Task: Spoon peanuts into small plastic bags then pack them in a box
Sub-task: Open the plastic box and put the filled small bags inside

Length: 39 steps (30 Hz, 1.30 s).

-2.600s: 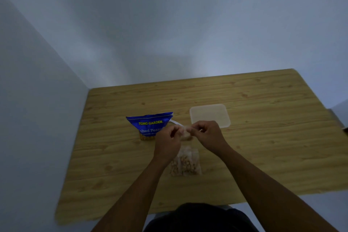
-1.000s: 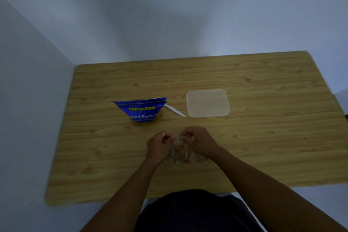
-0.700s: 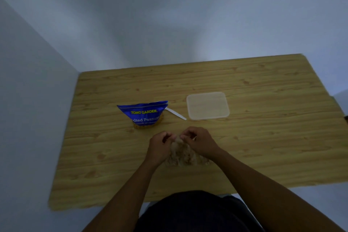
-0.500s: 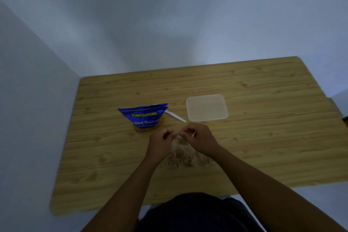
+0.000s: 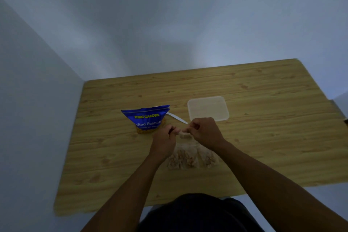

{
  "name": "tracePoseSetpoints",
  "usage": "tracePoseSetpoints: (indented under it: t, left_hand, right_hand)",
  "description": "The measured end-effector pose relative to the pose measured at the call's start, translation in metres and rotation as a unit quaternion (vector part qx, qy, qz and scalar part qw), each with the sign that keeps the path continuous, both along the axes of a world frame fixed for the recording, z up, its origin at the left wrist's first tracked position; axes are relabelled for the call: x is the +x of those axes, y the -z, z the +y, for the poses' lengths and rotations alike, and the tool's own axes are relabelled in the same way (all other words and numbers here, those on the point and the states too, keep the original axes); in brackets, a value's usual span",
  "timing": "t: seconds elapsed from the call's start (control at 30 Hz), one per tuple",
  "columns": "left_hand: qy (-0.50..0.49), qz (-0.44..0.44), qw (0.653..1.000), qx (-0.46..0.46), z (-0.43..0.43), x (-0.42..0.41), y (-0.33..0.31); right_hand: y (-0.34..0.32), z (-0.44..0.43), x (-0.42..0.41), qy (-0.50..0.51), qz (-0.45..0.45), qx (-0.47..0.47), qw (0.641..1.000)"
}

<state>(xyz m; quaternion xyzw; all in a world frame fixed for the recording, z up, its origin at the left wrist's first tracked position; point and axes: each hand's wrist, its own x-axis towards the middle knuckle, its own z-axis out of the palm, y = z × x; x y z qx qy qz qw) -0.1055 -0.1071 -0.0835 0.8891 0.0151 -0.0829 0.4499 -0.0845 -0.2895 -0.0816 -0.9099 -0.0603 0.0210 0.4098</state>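
Two hands meet on one small plastic bag (image 5: 183, 134): our left hand (image 5: 163, 140) and right hand (image 5: 204, 131) each pinch its top edge with curled fingers, just above the table (image 5: 263, 137), near the peanut packet (image 5: 148, 118). We judge it light, limp and slippery, best held at the mouth, so whatever it holds should hang below our grip. Filled bags (image 5: 183, 158) lie on the wood beneath our wrists.
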Motion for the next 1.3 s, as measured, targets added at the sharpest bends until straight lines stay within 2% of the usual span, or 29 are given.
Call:
tracePoseSetpoints:
  t: [0.2,0.4,0.5,0.73,1.03,1.13,1.3]
  left_hand:
    - [-0.009,0.014,0.999,-0.043,0.001,0.007,-0.004]
    - [0.001,0.005,0.996,-0.088,-0.007,0.004,-0.008]
    - [-0.007,-0.02,0.996,-0.088,-0.01,0.004,-0.01]
    - [-0.024,-0.066,0.997,-0.042,-0.016,0.006,-0.011]
    - [-0.024,-0.036,0.997,-0.064,-0.024,0.01,-0.008]
    - [0.002,-0.015,0.997,-0.079,-0.032,0.01,-0.003]
    - [0.022,0.023,0.999,-0.034,-0.046,0.013,0.01]
  right_hand:
    - [-0.001,-0.005,-0.002,0.033,0.081,0.145,0.986]
    - [-0.007,-0.005,-0.003,0.049,0.101,0.209,0.971]
    - [-0.008,-0.005,-0.002,0.059,0.094,0.21,0.971]
    - [-0.011,-0.006,0.001,0.052,0.069,0.132,0.988]
    - [-0.005,-0.023,-0.001,0.103,0.104,0.212,0.966]
    - [0.0,-0.03,-0.005,0.099,0.111,0.184,0.972]
    - [0.014,-0.034,-0.014,0.073,0.127,0.129,0.981]
